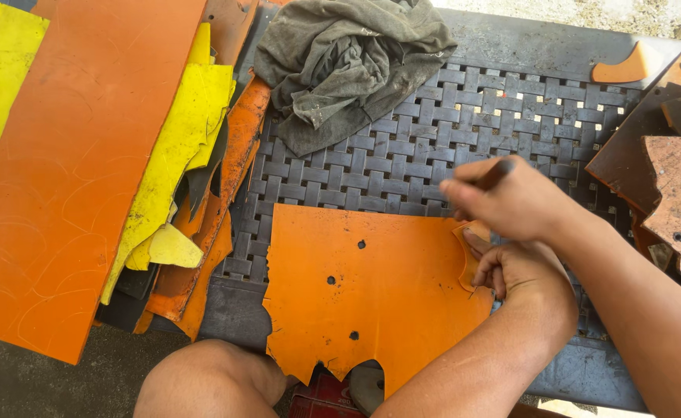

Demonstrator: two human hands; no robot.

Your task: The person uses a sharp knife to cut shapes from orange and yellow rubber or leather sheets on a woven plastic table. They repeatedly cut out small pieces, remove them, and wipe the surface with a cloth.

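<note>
Your left hand (522, 275) is pinning a small template (468, 259) at the orange sheet's (371, 294) right edge; your right hand (511, 197) is pinching a pen (495, 174) just above

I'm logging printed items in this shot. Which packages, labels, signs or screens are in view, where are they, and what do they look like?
Red package or crate: bottom edge, under the orange sheet beside the knee; mostly hidden, red with pale print.
No signs or screens in view.

Right hand (511, 197) fingers pinched, blurred; left hand (522, 275) curled beneath, forearms crossing.
</note>
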